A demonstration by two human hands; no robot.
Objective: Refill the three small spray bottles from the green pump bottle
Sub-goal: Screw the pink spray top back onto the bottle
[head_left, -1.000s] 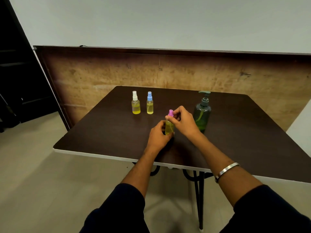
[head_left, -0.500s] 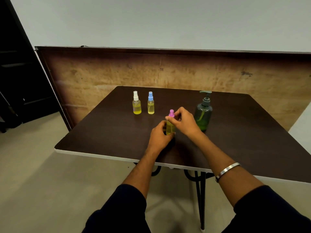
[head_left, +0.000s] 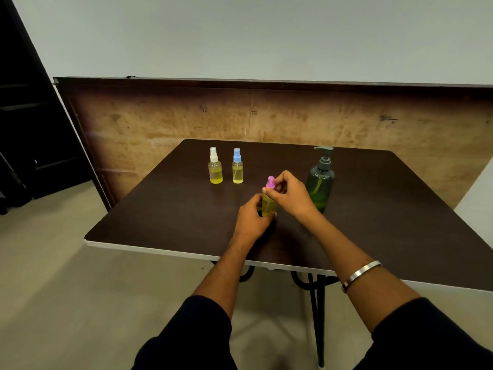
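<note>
Your right fingers (head_left: 277, 182) pinch the pink cap (head_left: 270, 182) of the pink bottle (head_left: 268, 205), thumb and forefinger closed on its collar. Your left fingers (head_left: 257, 202) curl round that bottle's lower body, holding it upright on the table (head_left: 170, 209), near the middle and toward the front edge. The right hand (head_left: 292, 194) arches over the cap; the left hand (head_left: 250, 217) sits low, beside the base. The pink bottle holds yellow liquid (the level is hidden behind your fingers). Behind and to the left stand the white bottle (head_left: 215, 168) and the blue bottle (head_left: 237, 168), side by side and apart, both capped, each roughly half full of yellow liquid. The pump bottle (head_left: 320, 182) stands upright just right of your right hand, its dark green body tinted too deeply to read the fill. A metal bangle (head_left: 361, 273) rings your right forearm.
</note>
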